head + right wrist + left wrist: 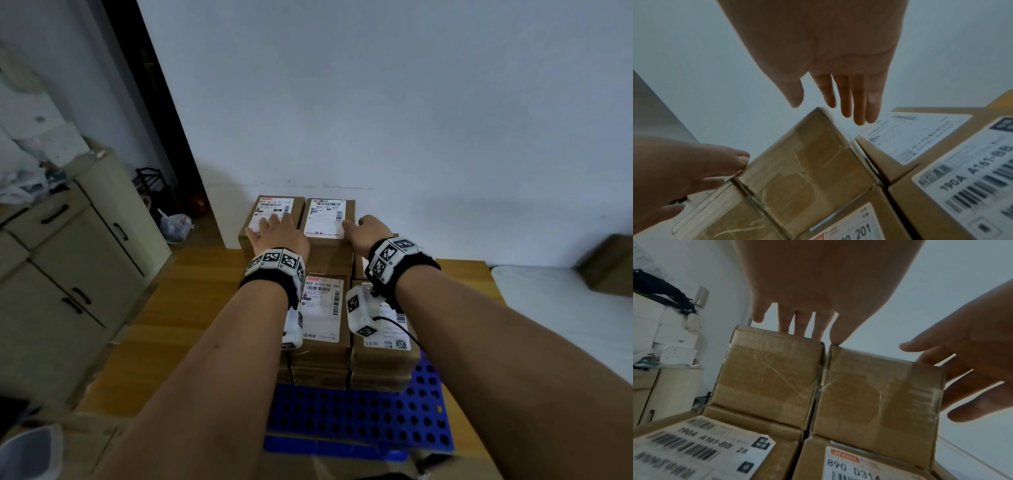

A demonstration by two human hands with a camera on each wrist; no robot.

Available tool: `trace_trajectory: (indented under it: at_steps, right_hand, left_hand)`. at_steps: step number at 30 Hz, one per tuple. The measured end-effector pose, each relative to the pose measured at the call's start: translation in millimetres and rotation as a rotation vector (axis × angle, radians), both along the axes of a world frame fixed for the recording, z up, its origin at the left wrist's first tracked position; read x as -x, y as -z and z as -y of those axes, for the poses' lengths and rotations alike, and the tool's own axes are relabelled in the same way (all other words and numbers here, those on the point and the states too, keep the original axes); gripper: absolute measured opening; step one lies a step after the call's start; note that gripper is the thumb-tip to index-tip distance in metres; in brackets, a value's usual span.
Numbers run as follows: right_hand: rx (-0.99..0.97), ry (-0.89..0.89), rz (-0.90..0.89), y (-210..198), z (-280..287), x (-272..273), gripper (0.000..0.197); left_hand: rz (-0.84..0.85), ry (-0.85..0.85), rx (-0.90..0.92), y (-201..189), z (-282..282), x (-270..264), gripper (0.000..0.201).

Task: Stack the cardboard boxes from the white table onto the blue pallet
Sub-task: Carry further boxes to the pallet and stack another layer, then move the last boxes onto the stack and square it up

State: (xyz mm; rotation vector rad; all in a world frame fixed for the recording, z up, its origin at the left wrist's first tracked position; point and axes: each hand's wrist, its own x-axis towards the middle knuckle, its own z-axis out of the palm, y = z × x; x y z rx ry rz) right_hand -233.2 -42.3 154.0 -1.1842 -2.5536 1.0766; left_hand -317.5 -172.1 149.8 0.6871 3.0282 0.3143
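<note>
Cardboard boxes with white shipping labels stand stacked on the blue pallet (359, 418). Two boxes top the far row. My left hand (277, 233) lies flat on the left top box (270, 209), fingers straight; in the left wrist view its fingertips (803, 326) touch that box (768, 378) and the thumb touches the neighbour's corner. My right hand (368, 229) is at the right edge of the right top box (325, 219), thumb over the top, straight fingers (846, 100) down beside the box (807, 170). Neither hand grips anything.
Lower labelled boxes (322, 308) sit nearer me on the pallet. A white table (565, 301) at the right carries another cardboard box (609, 263). Beige cabinets (68, 257) line the left side, and a plastic bag (176, 226) lies by the wall.
</note>
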Motion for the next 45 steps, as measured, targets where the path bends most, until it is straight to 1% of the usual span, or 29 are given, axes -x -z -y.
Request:
trace_trajectory:
  at_steps: [5,10,15,19,21,22,23,24,26,31,36,38,41,45]
  right_hand:
    - [-0.053,0.05,0.008,0.8,-19.1,-25.0,0.048]
    - [-0.092,0.152,0.016,2.3,-51.1,-70.7,0.051]
    - [-0.093,0.258,0.027,6.5,-93.5,-136.1,0.052]
    - [-0.087,0.347,0.044,10.1,-134.1,-199.3,0.054]
    - [-0.088,0.371,0.05,12.6,-149.3,-223.4,0.053]
    - [-0.079,0.4,0.064,14.5,-167.1,-252.9,0.052]
    - [-0.083,0.403,0.057,15.6,-169.5,-256.9,0.052]
    - [-0.078,0.423,0.07,18.1,-180.0,-272.9,0.05]
    - [-0.076,0.459,0.084,21.4,-209.7,-315.9,0.047]
    - [-0.063,0.511,0.112,33.0,-271.6,-402.0,0.05]
    - [-0.036,0.571,0.112,36.0,-320.0,-471.5,0.046]
    - [-0.026,0.594,0.111,37.6,-336.4,-492.2,0.044]
    - [-0.007,0.625,0.121,40.3,-365.7,-516.6,0.048]
    - [0.002,0.637,0.142,44.0,-405.4,-529.4,0.038]
  left_hand:
    - [-0.042,0.129,0.018,-9.9,-15.4,-16.8,0.06]
    - [-0.063,0.29,0.056,-17.2,-51.8,-49.7,0.061]
    - [-0.115,0.465,0.11,-11.8,-104.8,-106.7,0.059]
    - [-0.099,0.554,0.119,-6.9,-159.8,-163.9,0.059]
    - [-0.095,0.581,0.122,-3.4,-180.8,-183.6,0.061]
    - [-0.076,0.604,0.122,1.1,-204.2,-209.8,0.061]
    - [-0.068,0.607,0.127,2.9,-208.1,-212.9,0.06]
    - [-0.054,0.621,0.135,5.4,-219.5,-228.4,0.059]
    - [-0.038,0.676,0.143,12.3,-254.5,-269.2,0.057]
    - [0.004,0.745,0.162,23.0,-321.7,-356.6,0.06]
    - [0.004,0.798,0.119,32.5,-378.6,-422.2,0.058]
    - [0.014,0.817,0.117,35.0,-395.8,-440.4,0.058]
    - [0.029,0.837,0.109,34.7,-431.1,-461.1,0.057]
    - [0.065,0.848,0.089,40.3,-478.8,-469.7,0.056]
